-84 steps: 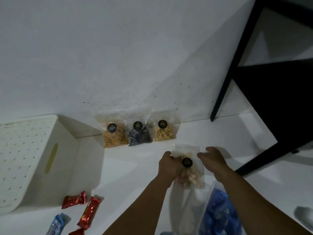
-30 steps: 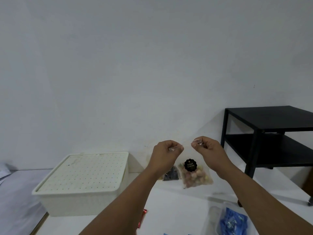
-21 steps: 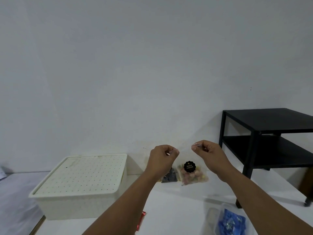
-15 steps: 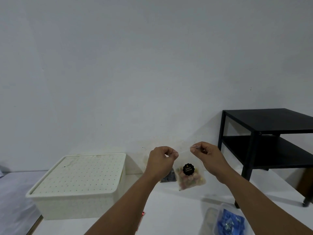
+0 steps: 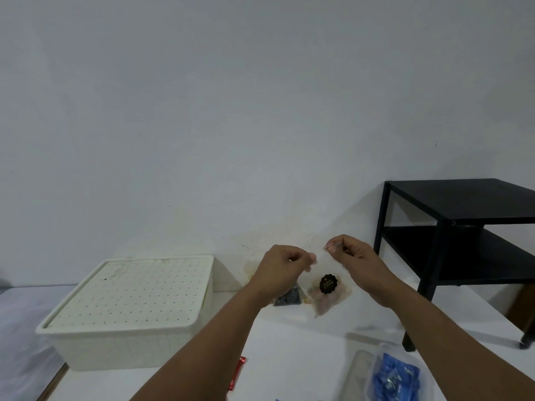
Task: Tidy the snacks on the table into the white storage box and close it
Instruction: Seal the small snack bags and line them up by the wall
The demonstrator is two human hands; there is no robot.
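Note:
I hold a clear snack bag with a black round sticker up in the air in front of the wall. My left hand pinches its top left corner and my right hand pinches its top right corner. The bag hangs below, with pale nuts in its bottom. Behind my left wrist, a bag of dark snacks leans at the wall on the white table. The white storage box sits to the left with its dotted lid on. A red wrapper peeks out beside my left forearm.
A clear bag of blue-wrapped sweets lies at the front right of the table. A black two-shelf side table stands to the right, close to the table edge. The white wall rises just behind the table.
The view rose from the table top to the wall, and both hands lifted the bag off the table. In the last second the bag swung slightly while my hands stayed pinched on its top corners.

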